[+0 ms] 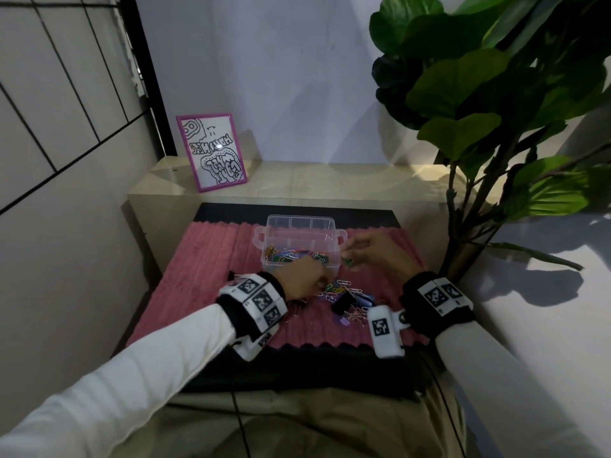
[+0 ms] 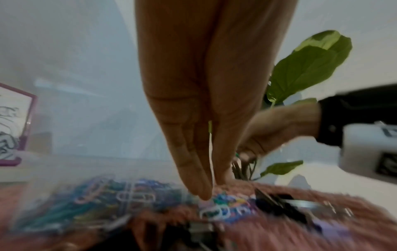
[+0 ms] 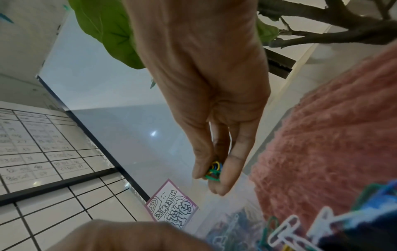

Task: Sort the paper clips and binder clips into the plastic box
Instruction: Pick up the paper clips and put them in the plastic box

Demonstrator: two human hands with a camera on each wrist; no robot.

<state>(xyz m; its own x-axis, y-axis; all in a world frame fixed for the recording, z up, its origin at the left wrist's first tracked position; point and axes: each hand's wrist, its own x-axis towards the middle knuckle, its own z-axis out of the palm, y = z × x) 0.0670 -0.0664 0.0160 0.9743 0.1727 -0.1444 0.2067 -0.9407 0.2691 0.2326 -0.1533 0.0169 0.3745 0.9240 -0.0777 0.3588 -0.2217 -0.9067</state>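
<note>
A clear plastic box (image 1: 299, 239) stands on the pink mat (image 1: 205, 259), with coloured paper clips (image 1: 281, 254) in its near compartment. In front of it lies a loose pile of paper clips (image 1: 344, 289) and binder clips, one of them black (image 1: 342, 302). My left hand (image 1: 309, 276) reaches down onto the pile; its straight fingertips (image 2: 204, 195) touch the coloured clips (image 2: 223, 205), and I see nothing held between them. My right hand (image 1: 350, 259) hovers at the box's right end and pinches a small bunch of green, yellow and blue paper clips (image 3: 213, 171).
A purple-framed drawing (image 1: 211, 152) leans on the beige ledge behind the box. A large leafy plant (image 1: 479, 94) rises at the right, close to my right arm. A gridded whiteboard (image 1: 49, 94) covers the left wall.
</note>
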